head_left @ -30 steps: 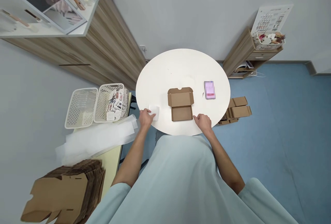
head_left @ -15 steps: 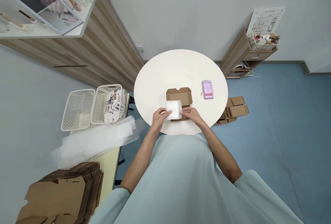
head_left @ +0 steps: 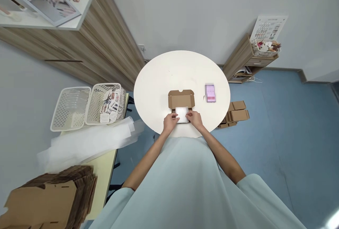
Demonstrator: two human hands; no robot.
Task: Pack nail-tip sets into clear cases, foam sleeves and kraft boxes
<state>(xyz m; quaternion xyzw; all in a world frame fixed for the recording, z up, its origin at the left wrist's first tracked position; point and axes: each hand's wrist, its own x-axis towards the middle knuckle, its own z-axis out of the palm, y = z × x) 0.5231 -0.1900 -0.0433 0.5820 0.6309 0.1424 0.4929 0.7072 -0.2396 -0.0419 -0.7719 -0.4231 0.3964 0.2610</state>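
A small white wrapped packet (head_left: pixel 182 114) is held between my two hands, over the tray of an open brown cardboard box (head_left: pixel 181 101). My left hand (head_left: pixel 171 121) pinches the packet's left edge. On the opposite edge, the fingers of my right hand (head_left: pixel 195 119) are closed. The box's lid stands open on the far side, and its tray is mostly hidden under the packet and my fingers. Whether the packet touches the bottom of the box I cannot tell. To the right on the round white table (head_left: pixel 153 80) lies a pink and purple blurred item (head_left: pixel 210 92).
At left, a side table (head_left: pixel 102 172) bears two white baskets (head_left: pixel 71 109), one with printed packets, white wrapping sheets (head_left: pixel 90 144) and stacked flat cardboard boxes (head_left: pixel 42 200). Closed brown boxes (head_left: pixel 237 112) are piled right of the round table. Wooden cabinets stand behind on both sides.
The packet has moved right and now sits centred over the box tray, lower against it. My left hand has shifted right with it. The whole view has swung slightly.
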